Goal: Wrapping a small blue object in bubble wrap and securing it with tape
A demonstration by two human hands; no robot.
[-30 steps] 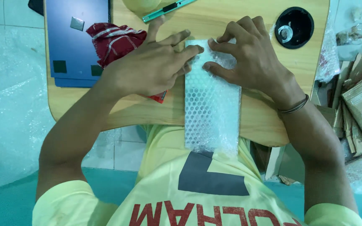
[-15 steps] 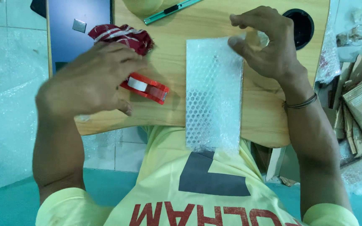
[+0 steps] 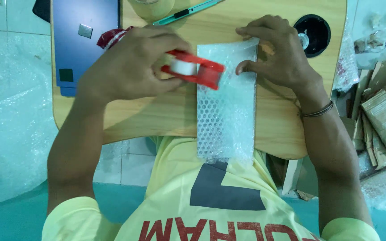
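- Bubble-wrap parcel lies on the wooden table, its near end overhanging the edge; it could slide
- Right hand presses its far end with spread fingers only
- Left hand, clamped on the red tape dispenser, could drag it crooked

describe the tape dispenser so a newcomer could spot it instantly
Start at the wooden table; a bubble wrap packet lies on it. The tape dispenser sits in the left hand at the packet's upper left edge: the only bright red plastic thing, holding a white roll.
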